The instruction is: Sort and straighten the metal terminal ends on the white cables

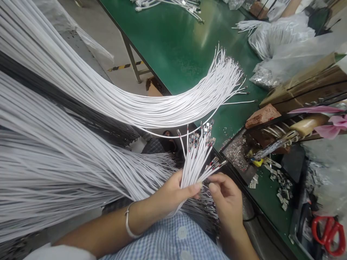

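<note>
A bunch of white cables (193, 164) with small metal plug ends (207, 130) is gripped in my left hand (176, 189). Their ends fan upward and to the right above the fist. Close beside the bunch, my right hand (227, 196) has its thumb and forefinger curled toward each other near the lower cable ends (215, 164). Whatever lies between those fingertips, if anything, is too small to make out. Above both hands, a thick bundle of white cables (151, 108) curves onto the green table (184, 47). Another mass of white cables (89, 155) stretches in from the left.
A soldering iron (282, 142) rests in its coil holder at the right, by a brick (262, 115). Loose metal connector pieces (283, 189) and red-handled scissors (328, 234) lie nearer. Plastic-bagged cables (282, 34) and a cardboard box (298, 81) stand farther back, near another person's arm (291, 7).
</note>
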Demonstrator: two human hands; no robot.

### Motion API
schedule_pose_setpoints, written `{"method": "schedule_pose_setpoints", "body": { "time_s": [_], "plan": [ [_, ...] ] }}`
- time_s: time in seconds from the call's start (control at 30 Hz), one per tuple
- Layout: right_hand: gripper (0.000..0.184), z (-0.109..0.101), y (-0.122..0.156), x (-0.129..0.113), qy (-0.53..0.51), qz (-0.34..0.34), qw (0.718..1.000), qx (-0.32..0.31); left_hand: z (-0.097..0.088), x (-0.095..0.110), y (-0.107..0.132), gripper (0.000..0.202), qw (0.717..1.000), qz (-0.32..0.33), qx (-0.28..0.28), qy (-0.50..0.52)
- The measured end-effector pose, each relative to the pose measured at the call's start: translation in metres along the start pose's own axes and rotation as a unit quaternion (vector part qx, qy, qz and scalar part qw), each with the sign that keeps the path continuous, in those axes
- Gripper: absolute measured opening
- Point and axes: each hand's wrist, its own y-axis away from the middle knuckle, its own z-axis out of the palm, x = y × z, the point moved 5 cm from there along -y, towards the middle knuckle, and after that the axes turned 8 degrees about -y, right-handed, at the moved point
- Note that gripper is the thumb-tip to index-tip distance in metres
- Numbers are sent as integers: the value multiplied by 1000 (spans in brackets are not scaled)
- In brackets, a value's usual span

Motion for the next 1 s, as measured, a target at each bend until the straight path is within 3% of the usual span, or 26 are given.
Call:
{"method": "schedule_pose_setpoints", "body": {
  "time_s": [0.13,0.27,0.8,1.0],
  "plan": [
    [6,2,-4,8,-13,30,999,40,0,-5,2,26,1000,-27,-2,-1],
    [17,3,-4,11,-13,62,996,63,0,-7,3,27,1000,-24,-6,13],
    [13,10,-1,7,-20,47,998,35,1,-2,0,30,998,15,11,67],
    [10,7,0,15,-86,72,993,34,3,2,1,28,998,7,12,67]
  ]
}}
